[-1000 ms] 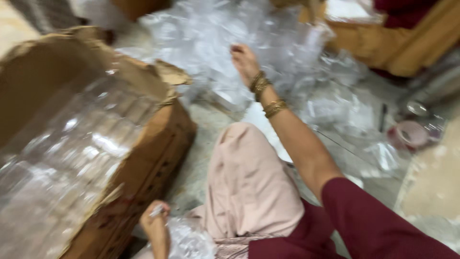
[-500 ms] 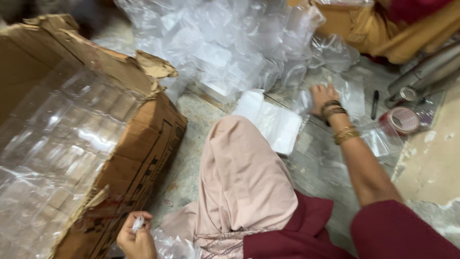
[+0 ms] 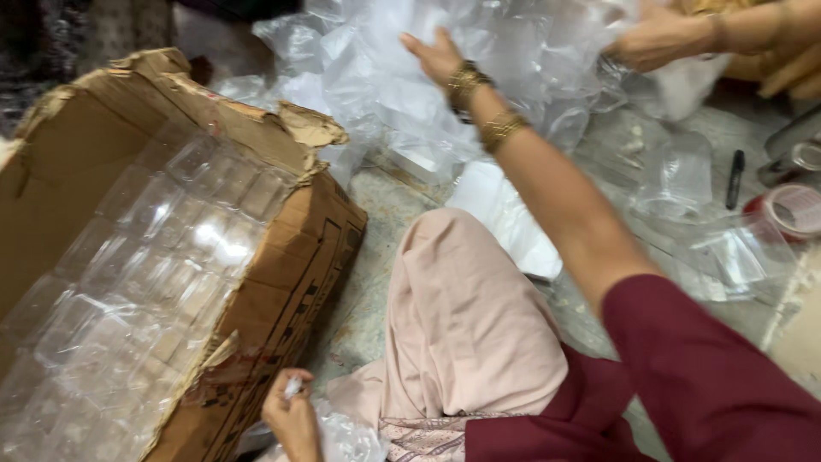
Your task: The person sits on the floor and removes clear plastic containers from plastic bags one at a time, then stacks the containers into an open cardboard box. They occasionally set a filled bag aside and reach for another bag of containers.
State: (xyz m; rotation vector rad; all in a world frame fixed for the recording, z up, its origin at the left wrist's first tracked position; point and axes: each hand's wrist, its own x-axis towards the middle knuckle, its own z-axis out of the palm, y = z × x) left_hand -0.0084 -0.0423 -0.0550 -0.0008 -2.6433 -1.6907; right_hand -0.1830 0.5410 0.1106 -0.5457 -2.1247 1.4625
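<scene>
the right hand [image 3: 434,56] is blurring with motion and lying against the pile of clear plastic wrappers [image 3: 479,77], its fingers [image 3: 415,41] stretched out flat and together, so whether it is gripping any sheet is hard to tell. the left hand [image 3: 291,417] is sitting low by the frame's bottom edge, its fingers curled and pinching a small pale piece [image 3: 293,387] too tiny to identify, with crumpled clear plastic [image 3: 346,438] just beside it and partly cut off. half a second ago the right hand was resting further right on the floor near the tape roll [image 3: 794,210]; now it is reaching up and left into the pile, while the left hand is staying by the box. the torn cardboard box [image 3: 282,257] is filling the left side, stuffed with clear plastic trays [image 3: 145,274]. another person's hand [image 3: 658,38] is working in the pile at top right. a white sheet [image 3: 505,214] is lying on the floor behind the pink-clad knee [image 3: 462,316], which is hiding part of it; a black marker [image 3: 734,178] is lying near the tape.
</scene>
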